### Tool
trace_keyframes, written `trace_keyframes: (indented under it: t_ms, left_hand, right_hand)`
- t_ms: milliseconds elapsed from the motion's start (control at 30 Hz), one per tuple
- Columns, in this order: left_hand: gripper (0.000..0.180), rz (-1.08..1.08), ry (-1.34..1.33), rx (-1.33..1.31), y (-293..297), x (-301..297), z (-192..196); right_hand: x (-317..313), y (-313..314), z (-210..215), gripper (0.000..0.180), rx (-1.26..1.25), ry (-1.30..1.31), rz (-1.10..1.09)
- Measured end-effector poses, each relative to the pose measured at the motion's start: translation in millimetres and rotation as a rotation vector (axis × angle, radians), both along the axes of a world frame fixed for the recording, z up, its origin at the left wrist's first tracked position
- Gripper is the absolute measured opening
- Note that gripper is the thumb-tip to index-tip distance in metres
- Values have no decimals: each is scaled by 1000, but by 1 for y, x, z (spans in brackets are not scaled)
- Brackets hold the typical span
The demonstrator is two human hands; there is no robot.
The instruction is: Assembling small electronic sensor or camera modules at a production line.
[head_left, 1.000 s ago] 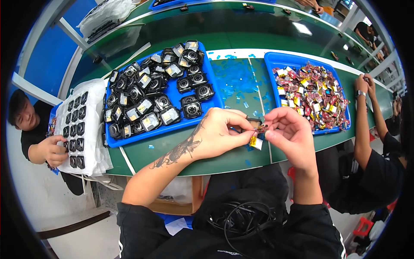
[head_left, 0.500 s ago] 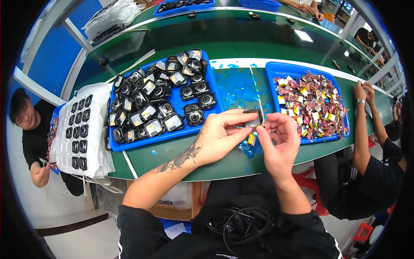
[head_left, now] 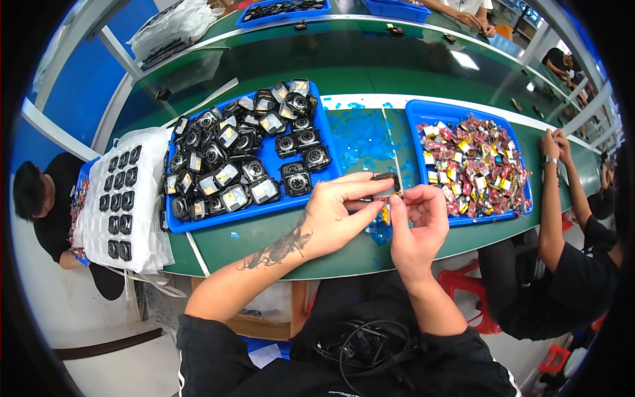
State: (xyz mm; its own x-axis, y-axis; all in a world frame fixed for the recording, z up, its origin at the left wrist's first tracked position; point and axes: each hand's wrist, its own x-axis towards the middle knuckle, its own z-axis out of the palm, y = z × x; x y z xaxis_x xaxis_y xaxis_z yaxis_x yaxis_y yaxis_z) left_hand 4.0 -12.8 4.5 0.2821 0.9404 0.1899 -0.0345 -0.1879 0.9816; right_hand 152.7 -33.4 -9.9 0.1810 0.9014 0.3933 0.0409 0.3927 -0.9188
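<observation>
My left hand (head_left: 336,215) is closed on the edge of a small black watch case (head_left: 385,177), held over the green bench. Between both hands a small yellow-and-red part (head_left: 385,213) hangs at the case's lower side; how it joins the case is too small to make out. My right hand (head_left: 421,228) has its thumb and fingertips pinched at the right side of this piece. To the left, a blue tray (head_left: 278,200) holds many similar black cases, some face up. Another blue tray (head_left: 419,142) on the right carries a heap of small red, yellow and white parts.
Bits of blue film (head_left: 360,142) litter the bench between the trays. At left, stacked white trays (head_left: 99,238) hold rows of black cases. A green conveyor (head_left: 317,59) runs beyond a white edge. Co-workers sit at left and right, one person's forearms (head_left: 552,192) close by.
The case has tilted, showing less of its face. My right hand has shifted slightly left, closer to my left hand. The co-worker at left has turned their head down and away.
</observation>
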Motion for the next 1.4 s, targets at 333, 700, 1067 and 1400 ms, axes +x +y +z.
trace_keyframes:
  t_ms: [333, 700, 1067, 1400]
  left_hand:
    - [30, 15, -10, 8, 3, -2, -1]
    - [56, 37, -150, 9, 3, -2, 11]
    - [12, 434, 606, 500, 41, -71, 29]
    - [39, 193, 1170, 358, 24, -105, 15]
  right_hand:
    - [4, 6, 7, 35, -132, -22, 83]
    - [11, 18, 31, 38, -170, -15, 264]
    - [6, 109, 53, 41, -204, -152, 399]
    - [-17, 297, 6, 46, -508, -489, 105]
